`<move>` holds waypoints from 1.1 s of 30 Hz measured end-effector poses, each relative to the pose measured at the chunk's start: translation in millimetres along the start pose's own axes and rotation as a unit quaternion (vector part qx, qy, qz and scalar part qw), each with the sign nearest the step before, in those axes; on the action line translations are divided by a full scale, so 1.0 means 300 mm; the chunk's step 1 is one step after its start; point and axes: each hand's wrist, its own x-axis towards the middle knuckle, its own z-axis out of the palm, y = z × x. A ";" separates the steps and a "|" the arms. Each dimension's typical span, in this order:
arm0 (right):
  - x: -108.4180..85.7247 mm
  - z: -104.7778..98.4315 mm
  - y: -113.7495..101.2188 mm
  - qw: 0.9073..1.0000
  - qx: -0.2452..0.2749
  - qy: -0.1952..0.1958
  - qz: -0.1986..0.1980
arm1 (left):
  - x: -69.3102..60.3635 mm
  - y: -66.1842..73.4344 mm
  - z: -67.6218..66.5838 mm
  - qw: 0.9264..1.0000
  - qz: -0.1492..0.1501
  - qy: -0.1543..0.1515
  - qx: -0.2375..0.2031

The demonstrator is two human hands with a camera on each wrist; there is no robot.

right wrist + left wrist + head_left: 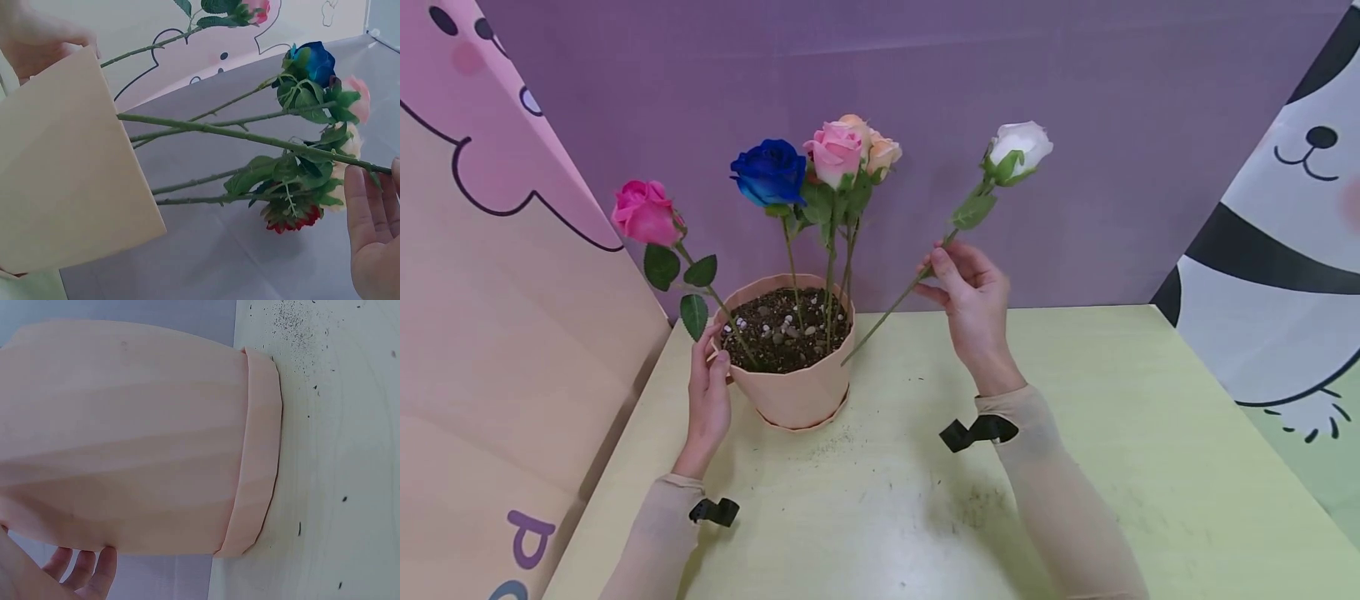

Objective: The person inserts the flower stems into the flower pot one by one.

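Observation:
A white rose (1021, 152) is pinched by its green stem in my right hand (976, 292). It leans up to the right, its lower stem end at the right rim of a pink flower pot (793, 396); whether the end touches the rim I cannot tell. My left hand (709, 396) holds the pot's left side near the rim, its fingers (105, 569) against the wall. In the pot's dark soil (775, 325) stand a hot-pink rose (646, 213), a blue rose (770, 172), a light-pink rose (835, 154) and peach roses (883, 154). The right wrist view also shows a red flower (292, 219).
The pot stands in a shallow saucer (259, 450) on a pale table (880, 500), with soil crumbs scattered in front. A purple backdrop (1112, 167) rises behind the table. Cartoon-printed panels (1285, 283) flank both sides.

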 end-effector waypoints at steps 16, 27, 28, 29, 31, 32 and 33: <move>-0.026 0.103 0.018 0.996 -0.034 -0.036 -0.070 | 0.006 -0.004 0.004 1.000 -0.004 0.006 0.000; -0.027 0.252 0.008 0.976 -0.117 -0.132 -0.129 | 0.007 0.006 -0.002 1.000 -0.002 0.003 0.003; -0.030 0.265 0.011 0.974 -0.128 -0.144 -0.117 | 0.007 0.006 -0.002 1.000 -0.002 0.003 0.002; -0.033 0.276 0.013 0.972 -0.142 -0.156 -0.105 | 0.006 0.006 -0.001 1.000 -0.002 0.003 0.002; -0.038 0.297 0.021 0.966 -0.171 -0.176 -0.081 | 0.003 0.007 0.001 1.000 -0.001 0.003 0.002; -0.039 0.306 0.026 0.963 -0.184 -0.185 -0.071 | 0.002 0.007 0.002 1.000 0.000 0.003 0.002; -0.041 0.316 0.031 0.960 -0.192 -0.193 -0.062 | 0.001 0.007 0.002 1.000 0.001 0.002 0.002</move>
